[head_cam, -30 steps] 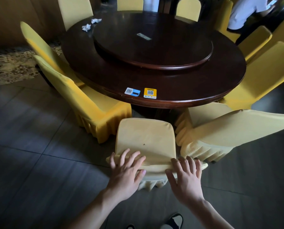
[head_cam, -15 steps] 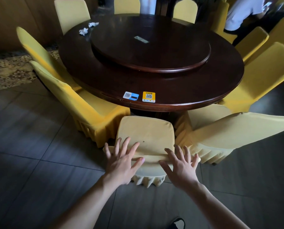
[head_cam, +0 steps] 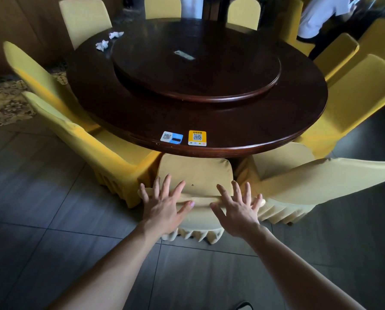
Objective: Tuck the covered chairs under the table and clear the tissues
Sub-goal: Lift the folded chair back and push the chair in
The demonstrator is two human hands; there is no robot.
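Note:
A yellow-covered chair (head_cam: 196,173) stands right in front of me, its seat partly under the edge of the round dark wooden table (head_cam: 231,135). My left hand (head_cam: 164,206) and my right hand (head_cam: 238,209) lie flat on top of its backrest with fingers spread, holding nothing. Two crumpled white tissues lie on the far left of the table: one tissue (head_cam: 102,44) nearer, the other tissue (head_cam: 116,34) just behind it. Other yellow-covered chairs ring the table, among them a left chair (head_cam: 93,142) and a right chair (head_cam: 321,177) angled outward.
A raised dark turntable (head_cam: 196,70) fills the table's middle. Two QR-code stickers (head_cam: 182,138) sit at the near edge. A person in a white shirt (head_cam: 321,16) stands at the back right. A patterned carpet (head_cam: 5,104) lies left; dark floor tiles lie around me.
The chair has slid forward toward the table under both hands, and my arms have stretched out further. My fingers have spread flatter on the backrest.

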